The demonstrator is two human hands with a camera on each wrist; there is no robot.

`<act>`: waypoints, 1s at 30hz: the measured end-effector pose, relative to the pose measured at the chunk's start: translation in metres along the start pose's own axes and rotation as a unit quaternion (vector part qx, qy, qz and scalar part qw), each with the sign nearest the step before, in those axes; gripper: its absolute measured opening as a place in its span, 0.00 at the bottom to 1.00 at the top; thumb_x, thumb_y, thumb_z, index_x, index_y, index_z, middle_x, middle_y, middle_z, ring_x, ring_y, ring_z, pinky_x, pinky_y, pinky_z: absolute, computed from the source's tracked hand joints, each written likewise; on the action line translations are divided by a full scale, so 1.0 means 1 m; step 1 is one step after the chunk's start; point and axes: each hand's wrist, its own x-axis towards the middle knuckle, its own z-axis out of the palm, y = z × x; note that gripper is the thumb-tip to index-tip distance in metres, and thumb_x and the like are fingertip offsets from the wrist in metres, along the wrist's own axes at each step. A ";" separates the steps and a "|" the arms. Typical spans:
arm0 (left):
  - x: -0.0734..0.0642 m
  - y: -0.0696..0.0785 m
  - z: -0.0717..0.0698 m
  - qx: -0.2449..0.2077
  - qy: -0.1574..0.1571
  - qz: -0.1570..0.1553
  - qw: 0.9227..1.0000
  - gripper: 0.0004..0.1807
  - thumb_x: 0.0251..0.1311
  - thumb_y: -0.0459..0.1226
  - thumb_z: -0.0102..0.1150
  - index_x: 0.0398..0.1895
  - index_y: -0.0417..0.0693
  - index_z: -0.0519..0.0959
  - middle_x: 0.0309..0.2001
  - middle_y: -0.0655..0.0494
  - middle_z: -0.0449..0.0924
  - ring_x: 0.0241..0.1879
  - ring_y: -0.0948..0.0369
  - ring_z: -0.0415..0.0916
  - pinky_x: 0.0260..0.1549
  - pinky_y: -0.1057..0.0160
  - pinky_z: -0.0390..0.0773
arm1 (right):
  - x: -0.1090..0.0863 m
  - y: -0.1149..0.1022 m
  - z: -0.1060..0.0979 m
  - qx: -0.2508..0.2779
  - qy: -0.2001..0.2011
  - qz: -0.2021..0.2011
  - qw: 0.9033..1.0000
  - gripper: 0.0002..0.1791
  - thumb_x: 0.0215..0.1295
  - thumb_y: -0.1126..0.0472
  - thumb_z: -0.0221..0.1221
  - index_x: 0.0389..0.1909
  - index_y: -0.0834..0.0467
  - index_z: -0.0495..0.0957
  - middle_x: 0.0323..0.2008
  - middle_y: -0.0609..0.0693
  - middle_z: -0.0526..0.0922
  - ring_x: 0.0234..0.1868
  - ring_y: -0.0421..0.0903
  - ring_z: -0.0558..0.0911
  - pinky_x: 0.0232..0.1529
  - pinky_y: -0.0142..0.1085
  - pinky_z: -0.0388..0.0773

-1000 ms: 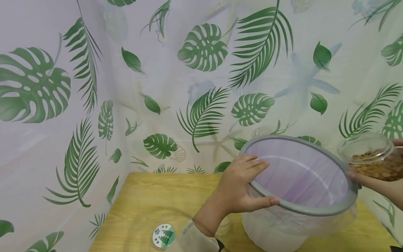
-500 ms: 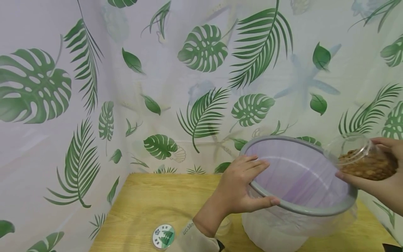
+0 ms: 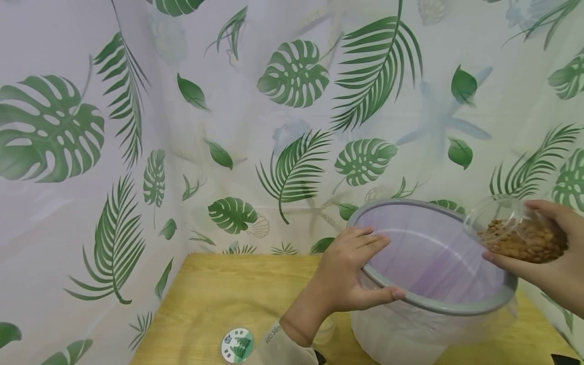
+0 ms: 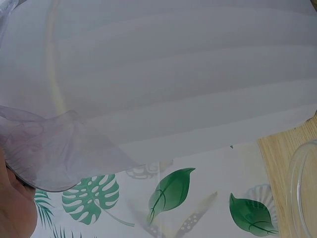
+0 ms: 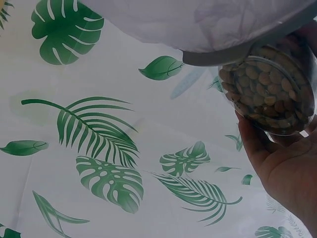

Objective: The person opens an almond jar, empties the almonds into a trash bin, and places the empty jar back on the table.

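Observation:
A white wastebasket [image 3: 394, 334] with a grey rim [image 3: 449, 305] and a thin purplish liner [image 3: 420, 253] leans tilted toward the camera. My left hand [image 3: 347, 271] grips the rim on its left side, thumb outside and fingers over the opening. At the right, my right hand [image 3: 556, 253] holds a clear jar [image 3: 524, 235] of brown, almond-like nuts [image 5: 270, 91] on its side. The jar's mouth points left over the rim, and the nuts still lie inside it. The wastebasket's white side [image 4: 173, 89] fills most of the left wrist view.
A round disc with a green-and-white leaf label [image 3: 237, 345] lies on the wooden table [image 3: 228, 284]. Beside my left forearm stands a clear round container [image 4: 297, 188], partly hidden in the head view. Leaf-printed sheeting [image 3: 292, 167] lines the back and sides.
My right hand has brought the jar leftward over the wastebasket's rim and tipped it further. The left hand keeps its grip on the rim.

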 end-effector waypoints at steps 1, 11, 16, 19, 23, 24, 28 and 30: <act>0.000 0.000 0.000 -0.001 0.000 -0.002 1.000 0.45 0.46 0.66 0.64 0.68 0.60 0.71 0.63 0.65 0.76 0.71 0.66 0.62 0.73 0.63 0.55 | 0.000 0.000 0.000 0.001 -0.003 -0.006 1.000 0.63 0.20 0.71 0.82 0.70 0.54 0.67 0.59 0.71 0.74 0.52 0.32 0.74 0.48 0.12 0.54; -0.001 0.001 0.000 -0.002 -0.005 -0.006 1.000 0.45 0.47 0.66 0.63 0.69 0.61 0.70 0.63 0.65 0.76 0.71 0.67 0.61 0.73 0.64 0.55 | 0.000 -0.001 -0.003 -0.005 -0.011 -0.063 0.998 0.63 0.18 0.69 0.82 0.68 0.59 0.68 0.58 0.74 0.73 0.50 0.77 0.72 0.70 0.24 0.58; -0.002 0.000 0.000 -0.003 -0.002 -0.003 1.000 0.45 0.46 0.66 0.64 0.69 0.61 0.70 0.63 0.65 0.76 0.71 0.67 0.62 0.73 0.64 0.55 | 0.001 0.001 -0.004 -0.011 -0.023 -0.080 0.996 0.62 0.19 0.66 0.82 0.68 0.59 0.69 0.57 0.75 0.74 0.54 0.77 0.70 0.75 0.44 0.58; -0.002 0.000 0.001 -0.004 0.002 -0.002 1.000 0.45 0.46 0.66 0.64 0.68 0.60 0.70 0.63 0.64 0.76 0.70 0.66 0.62 0.73 0.64 0.56 | 0.003 0.000 -0.005 -0.022 -0.034 -0.078 0.996 0.62 0.20 0.64 0.82 0.69 0.58 0.68 0.57 0.75 0.73 0.58 0.77 0.68 0.66 0.68 0.57; -0.001 -0.001 0.000 -0.008 0.007 0.000 1.000 0.45 0.46 0.65 0.65 0.68 0.60 0.71 0.63 0.64 0.76 0.70 0.66 0.62 0.73 0.63 0.56 | 0.003 -0.003 -0.006 -0.024 -0.046 -0.080 0.995 0.62 0.22 0.64 0.81 0.70 0.57 0.66 0.59 0.75 0.72 0.60 0.77 0.67 0.67 0.68 0.55; -0.001 -0.001 0.000 -0.008 0.008 0.001 1.000 0.45 0.46 0.65 0.65 0.68 0.60 0.71 0.63 0.64 0.76 0.70 0.66 0.63 0.73 0.63 0.56 | 0.003 -0.004 -0.006 -0.024 -0.048 -0.081 0.995 0.62 0.22 0.65 0.81 0.71 0.57 0.66 0.59 0.75 0.71 0.60 0.77 0.66 0.67 0.68 0.55; -0.001 -0.001 0.000 -0.007 0.010 0.004 1.000 0.45 0.46 0.65 0.65 0.68 0.59 0.71 0.63 0.64 0.76 0.70 0.65 0.63 0.73 0.63 0.57 | 0.003 -0.006 -0.008 -0.026 -0.058 -0.080 0.995 0.62 0.25 0.65 0.81 0.71 0.57 0.65 0.62 0.75 0.69 0.63 0.77 0.64 0.69 0.68 0.52; -0.001 -0.001 0.000 -0.008 0.010 0.004 1.000 0.45 0.46 0.65 0.65 0.68 0.59 0.71 0.63 0.64 0.76 0.70 0.65 0.63 0.73 0.63 0.57 | 0.003 -0.007 -0.008 -0.026 -0.062 -0.077 0.995 0.62 0.25 0.66 0.81 0.72 0.56 0.65 0.63 0.75 0.68 0.62 0.77 0.64 0.68 0.69 0.51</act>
